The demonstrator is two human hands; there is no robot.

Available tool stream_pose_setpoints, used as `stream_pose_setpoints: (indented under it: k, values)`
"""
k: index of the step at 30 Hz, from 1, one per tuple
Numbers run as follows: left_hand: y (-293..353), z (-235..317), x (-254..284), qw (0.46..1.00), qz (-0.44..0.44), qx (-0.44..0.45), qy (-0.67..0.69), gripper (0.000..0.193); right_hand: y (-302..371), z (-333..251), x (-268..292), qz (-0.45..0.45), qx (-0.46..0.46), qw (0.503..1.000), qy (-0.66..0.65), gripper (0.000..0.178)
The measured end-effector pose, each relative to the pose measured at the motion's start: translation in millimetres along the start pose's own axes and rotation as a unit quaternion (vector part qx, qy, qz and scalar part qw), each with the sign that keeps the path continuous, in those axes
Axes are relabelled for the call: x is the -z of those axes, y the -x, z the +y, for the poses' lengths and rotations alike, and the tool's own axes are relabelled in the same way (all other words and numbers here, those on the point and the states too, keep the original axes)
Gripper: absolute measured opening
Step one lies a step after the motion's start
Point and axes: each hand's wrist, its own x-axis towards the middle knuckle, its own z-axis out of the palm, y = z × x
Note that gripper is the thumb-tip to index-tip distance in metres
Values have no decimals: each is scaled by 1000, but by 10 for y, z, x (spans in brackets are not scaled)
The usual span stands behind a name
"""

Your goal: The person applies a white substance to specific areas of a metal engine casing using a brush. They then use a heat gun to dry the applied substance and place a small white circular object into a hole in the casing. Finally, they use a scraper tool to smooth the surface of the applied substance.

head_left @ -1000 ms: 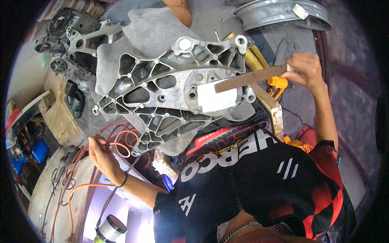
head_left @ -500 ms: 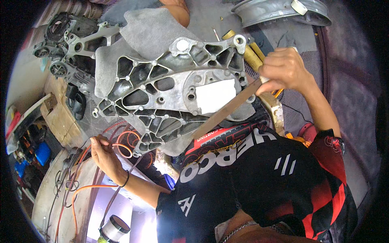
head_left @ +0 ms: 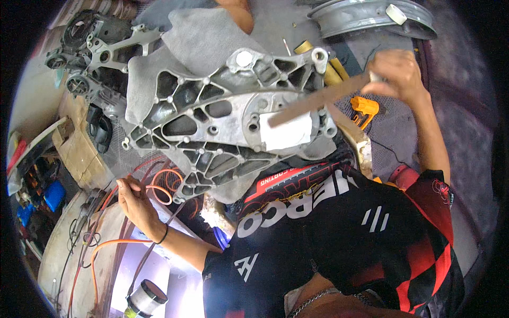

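Swung up from its steeper slant of half a second ago, the flat file [head_left: 318,99] now lies nearly level, its handle end gripped in the closed right hand [head_left: 396,74] and its long axis running left and slightly down onto the white patch [head_left: 286,132] on the grey cast casing [head_left: 212,127]. That hand is far nearer; the left hand [head_left: 135,199], loosely curled at an orange hose [head_left: 164,183], sits below the casing.

Grey wheel rim [head_left: 371,16], orange tool [head_left: 363,109], dark engine block [head_left: 90,47], blue container [head_left: 53,195], glass jar [head_left: 146,298]
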Motion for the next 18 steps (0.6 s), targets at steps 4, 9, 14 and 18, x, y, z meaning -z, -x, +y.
stream_pose_setpoints:
  k: [4, 9, 14, 18]
  values:
    - [10, -19, -78, 1000, -27, 4, 1, 42, -222, -238, -68, -40, 55, 997, -49, 41]
    - [-12, -67, -13, 1000, -1, 16, 13, 43, -32, 103, 46, -12, 7, 1000, -16, 39]
    - [-25, -82, -49, 999, -28, 11, 14, 42, -156, -178, -160, -67, 56, 993, -77, 40]
    - [-42, -60, 13, 1000, -20, 9, 19, 42, 49, 136, 61, -25, -22, 999, 13, 42]
